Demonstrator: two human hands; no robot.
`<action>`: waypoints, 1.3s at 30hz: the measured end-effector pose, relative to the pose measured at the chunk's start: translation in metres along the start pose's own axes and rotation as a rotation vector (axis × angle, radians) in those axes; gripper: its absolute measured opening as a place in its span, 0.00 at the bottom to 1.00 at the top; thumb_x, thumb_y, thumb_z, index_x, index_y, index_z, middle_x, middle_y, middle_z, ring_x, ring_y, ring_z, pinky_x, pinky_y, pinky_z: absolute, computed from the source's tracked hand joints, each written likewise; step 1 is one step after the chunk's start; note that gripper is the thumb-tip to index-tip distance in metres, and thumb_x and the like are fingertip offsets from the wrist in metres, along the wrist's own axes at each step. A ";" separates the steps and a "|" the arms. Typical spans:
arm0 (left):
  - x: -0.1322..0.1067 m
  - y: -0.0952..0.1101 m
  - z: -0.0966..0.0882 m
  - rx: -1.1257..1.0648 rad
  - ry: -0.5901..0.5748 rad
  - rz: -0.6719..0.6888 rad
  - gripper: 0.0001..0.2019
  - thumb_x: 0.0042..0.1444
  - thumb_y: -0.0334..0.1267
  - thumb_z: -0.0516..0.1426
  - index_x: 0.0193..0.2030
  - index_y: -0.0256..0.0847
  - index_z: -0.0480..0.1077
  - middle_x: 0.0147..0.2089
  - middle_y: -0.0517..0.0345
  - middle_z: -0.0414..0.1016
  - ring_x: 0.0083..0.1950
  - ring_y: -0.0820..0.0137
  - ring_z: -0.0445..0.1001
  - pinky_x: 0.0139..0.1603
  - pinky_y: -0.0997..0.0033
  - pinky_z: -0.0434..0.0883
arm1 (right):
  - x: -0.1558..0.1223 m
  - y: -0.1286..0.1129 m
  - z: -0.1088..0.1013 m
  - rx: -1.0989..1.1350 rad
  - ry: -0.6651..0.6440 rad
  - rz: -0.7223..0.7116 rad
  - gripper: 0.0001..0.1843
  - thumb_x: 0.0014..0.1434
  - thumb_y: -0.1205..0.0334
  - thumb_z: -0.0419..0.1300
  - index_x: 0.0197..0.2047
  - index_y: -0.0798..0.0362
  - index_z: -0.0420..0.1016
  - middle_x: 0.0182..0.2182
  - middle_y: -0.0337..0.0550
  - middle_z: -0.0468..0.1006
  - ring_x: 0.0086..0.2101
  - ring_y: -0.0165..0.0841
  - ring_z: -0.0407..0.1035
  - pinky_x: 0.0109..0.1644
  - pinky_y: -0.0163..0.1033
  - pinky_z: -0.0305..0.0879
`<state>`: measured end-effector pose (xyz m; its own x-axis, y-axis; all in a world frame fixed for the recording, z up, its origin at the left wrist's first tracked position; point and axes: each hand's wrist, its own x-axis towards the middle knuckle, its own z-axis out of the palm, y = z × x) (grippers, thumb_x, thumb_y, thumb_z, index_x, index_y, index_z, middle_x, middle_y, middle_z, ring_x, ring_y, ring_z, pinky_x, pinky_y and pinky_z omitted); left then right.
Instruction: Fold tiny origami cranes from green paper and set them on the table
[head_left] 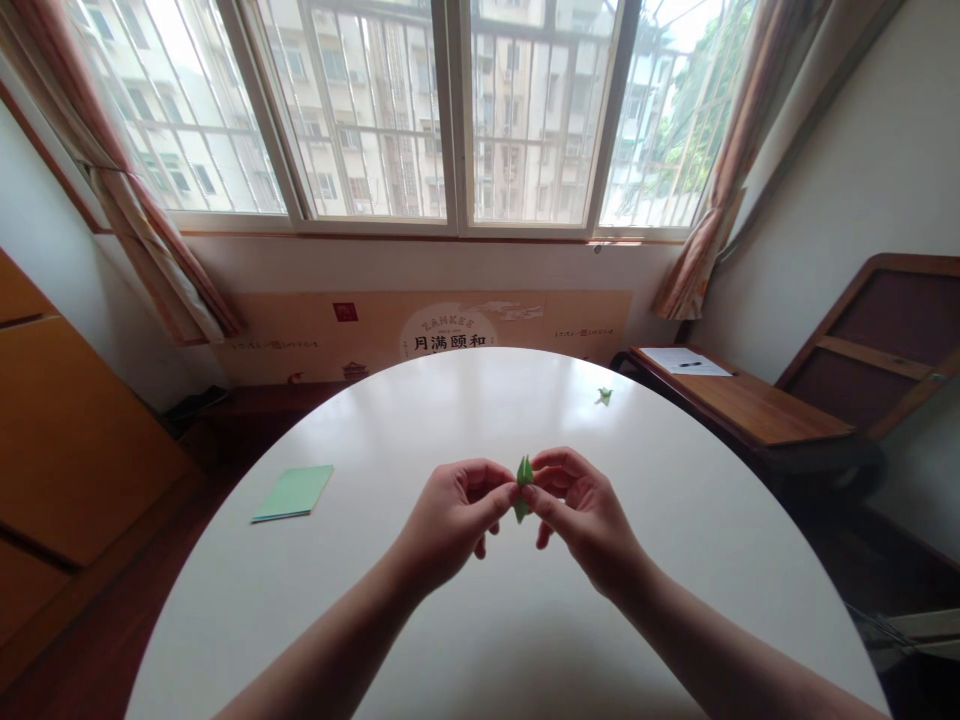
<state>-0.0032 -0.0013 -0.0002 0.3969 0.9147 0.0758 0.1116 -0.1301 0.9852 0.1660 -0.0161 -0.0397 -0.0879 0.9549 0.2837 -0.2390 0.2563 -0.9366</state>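
A round white table point(480, 620) fills most of the room in front of me, its near edge cut off at the bottom of the view and its gloss washed out by glare from the big barred window point(450, 110) behind it. To the right stands a wooden side desk point(750, 405) with a sheet of paper point(686, 362) and what looks like a pen on it; the writing is too small to read. On the table's left lies a flat stack of pale green paper point(294, 492).

Above the table's middle, the left hand point(450, 520) and right hand point(581, 515) meet, both forearms running out of the picture at the bottom. Their thumbs and forefingers are pressed together, pinching a small folded green paper piece point(523, 482) between them. Only its top point and a sliver below show; the fingertips hide the rest, so its shape is hard to make out.

Far back on the table, well apart, sits a tiny green folded scrap point(604, 395), too small to identify.
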 end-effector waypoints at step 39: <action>0.000 0.000 0.000 -0.145 0.014 -0.010 0.14 0.51 0.46 0.66 0.33 0.35 0.75 0.22 0.63 0.67 0.21 0.77 0.63 0.16 0.81 0.64 | 0.001 -0.009 -0.001 0.043 -0.029 0.063 0.11 0.51 0.56 0.73 0.32 0.54 0.83 0.27 0.44 0.81 0.27 0.33 0.72 0.23 0.33 0.69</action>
<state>-0.0028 -0.0017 0.0002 0.3839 0.9209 0.0670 -0.0173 -0.0654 0.9977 0.1690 -0.0171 -0.0308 -0.1319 0.9639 0.2312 -0.2738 0.1888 -0.9431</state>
